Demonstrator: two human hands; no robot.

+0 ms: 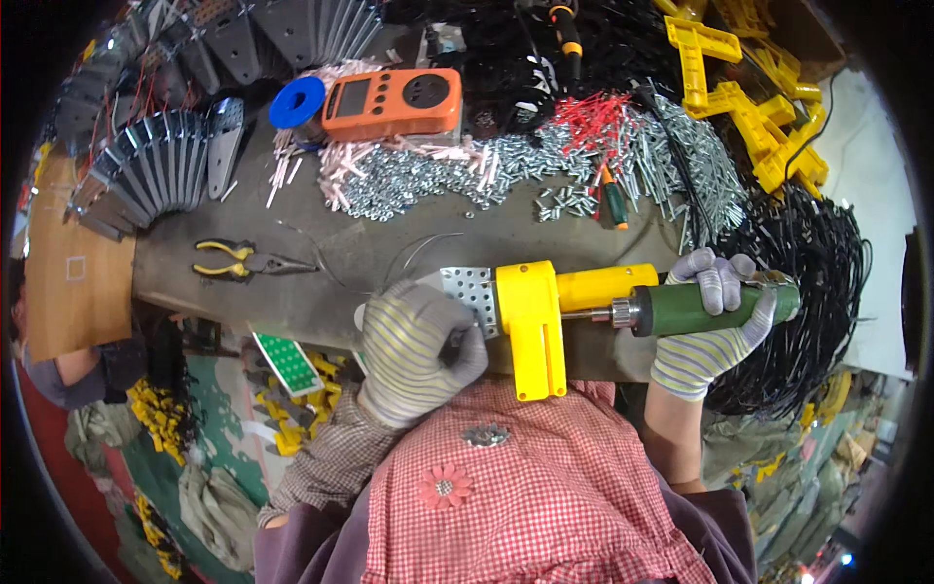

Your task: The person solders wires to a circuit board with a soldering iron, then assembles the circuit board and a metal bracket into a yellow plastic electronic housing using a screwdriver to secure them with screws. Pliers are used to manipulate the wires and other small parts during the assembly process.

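My left hand [409, 346], in a striped knit glove, is closed at the edge of a perforated metal plate [467, 290]; its fingertips are partly hidden. The plate meets a yellow plastic housing [530, 331] with a yellow handle [608, 285] pointing right. My right hand [715, 326], gloved alike, wraps round a green electric screwdriver [676, 310]. The driver lies level, and its thin bit [584, 314] reaches left to the housing's side. Whether a screw sits at the tip I cannot tell.
Yellow-handled pliers [248, 261] lie at left. Behind are an orange meter [391, 104], a blue spool [297, 102], piles of nuts [399, 180] and screws [691, 156], and a small screwdriver [614, 201]. Yellow parts [749, 127] and black cables [817, 282] crowd the right.
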